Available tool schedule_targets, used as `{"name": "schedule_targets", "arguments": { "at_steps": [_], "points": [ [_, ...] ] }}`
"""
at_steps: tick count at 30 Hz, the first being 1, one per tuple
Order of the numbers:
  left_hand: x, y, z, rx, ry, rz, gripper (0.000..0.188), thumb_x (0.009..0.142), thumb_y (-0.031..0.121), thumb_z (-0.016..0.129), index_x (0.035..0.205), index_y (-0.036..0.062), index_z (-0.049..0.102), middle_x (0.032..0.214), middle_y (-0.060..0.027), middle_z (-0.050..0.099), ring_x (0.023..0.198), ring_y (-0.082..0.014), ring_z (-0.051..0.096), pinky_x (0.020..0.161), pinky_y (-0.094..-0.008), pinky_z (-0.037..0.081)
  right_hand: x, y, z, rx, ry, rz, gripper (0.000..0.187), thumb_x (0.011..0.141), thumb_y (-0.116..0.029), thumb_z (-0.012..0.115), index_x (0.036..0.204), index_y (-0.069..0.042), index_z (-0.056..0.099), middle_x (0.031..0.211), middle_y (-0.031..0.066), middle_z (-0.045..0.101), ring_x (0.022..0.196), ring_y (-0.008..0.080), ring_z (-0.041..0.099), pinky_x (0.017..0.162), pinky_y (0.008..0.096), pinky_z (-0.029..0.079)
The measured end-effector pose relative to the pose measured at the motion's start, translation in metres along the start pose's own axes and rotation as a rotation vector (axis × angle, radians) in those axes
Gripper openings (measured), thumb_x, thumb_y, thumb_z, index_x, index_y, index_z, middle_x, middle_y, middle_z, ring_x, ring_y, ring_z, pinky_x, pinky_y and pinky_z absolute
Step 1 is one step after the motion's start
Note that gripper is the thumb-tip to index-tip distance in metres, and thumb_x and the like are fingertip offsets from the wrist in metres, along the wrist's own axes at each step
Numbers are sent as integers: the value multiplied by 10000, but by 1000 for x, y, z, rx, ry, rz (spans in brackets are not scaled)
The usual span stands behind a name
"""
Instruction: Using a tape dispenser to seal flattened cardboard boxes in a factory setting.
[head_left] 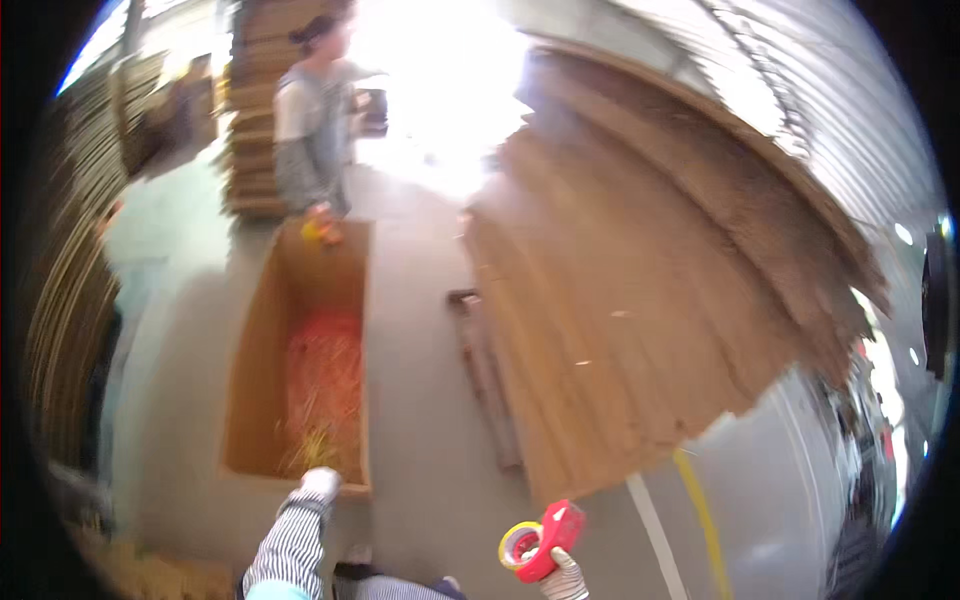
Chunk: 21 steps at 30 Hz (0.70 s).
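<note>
My right hand [567,578], in a striped glove, is closed round a red tape dispenser [562,528] with a yellow-edged roll of tape [517,546] on it. The dispenser is held over the floor, to the right of a long, open cardboard box [250,400]. My left hand [320,484], in a white glove, is at the box's near end; its fingers are blurred, and I cannot tell whether they grip the edge. Inside the box lies blurred reddish material [325,370], with yellowish strands [316,448] near my left hand.
At the box's far end stands a co-worker [312,130], one hand near its rim with something orange and yellow [322,228]. Large stacked brown cardboard sheets [640,280] fill the right side. More stacks [70,260] line the left. Yellow floor marking [702,510] runs at lower right.
</note>
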<state>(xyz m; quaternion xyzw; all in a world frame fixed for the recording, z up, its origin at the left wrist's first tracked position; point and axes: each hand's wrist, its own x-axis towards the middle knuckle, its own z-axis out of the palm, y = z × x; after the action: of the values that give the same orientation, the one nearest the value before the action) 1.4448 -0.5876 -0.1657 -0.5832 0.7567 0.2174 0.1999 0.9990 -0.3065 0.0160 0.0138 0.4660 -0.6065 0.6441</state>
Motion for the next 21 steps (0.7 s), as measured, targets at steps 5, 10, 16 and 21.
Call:
{"name": "schedule_targets", "arguments": {
  "at_steps": [5,10,16,21],
  "points": [
    [-50,105,-70,14,-303,-36,699,845,460,674,1406,78,508,1481,-169,460,1387,-311,421,1139,-513,317,-65,-42,-70,96,75,-191,580,894,-308,674,1372,-56,461,1217,115,600,1115,302,578,1015,455,464],
    [-35,216,-266,-56,1086,474,937,653,353,813,1433,30,406,1466,-199,422,1385,-370,354,1159,-514,256,-120,-69,-106,219,45,-276,565,891,-304,681,1355,-56,474,1193,109,609,1090,295,587,1004,442,472],
    [-297,503,-516,-11,1608,842,971,696,397,818,1464,32,350,1496,-145,390,1415,-334,315,1197,-480,192,-186,-79,-168,393,46,-371,558,888,-301,686,1345,-56,480,1185,105,610,1081,289,589,998,436,475],
    [-399,649,-568,118,1679,1094,979,666,347,843,1456,23,364,1493,-170,394,1416,-333,321,1180,-494,214,-214,-75,-201,513,27,-430,552,886,-299,690,1337,-56,485,1178,101,611,1073,285,590,993,431,477]
  ]
}}
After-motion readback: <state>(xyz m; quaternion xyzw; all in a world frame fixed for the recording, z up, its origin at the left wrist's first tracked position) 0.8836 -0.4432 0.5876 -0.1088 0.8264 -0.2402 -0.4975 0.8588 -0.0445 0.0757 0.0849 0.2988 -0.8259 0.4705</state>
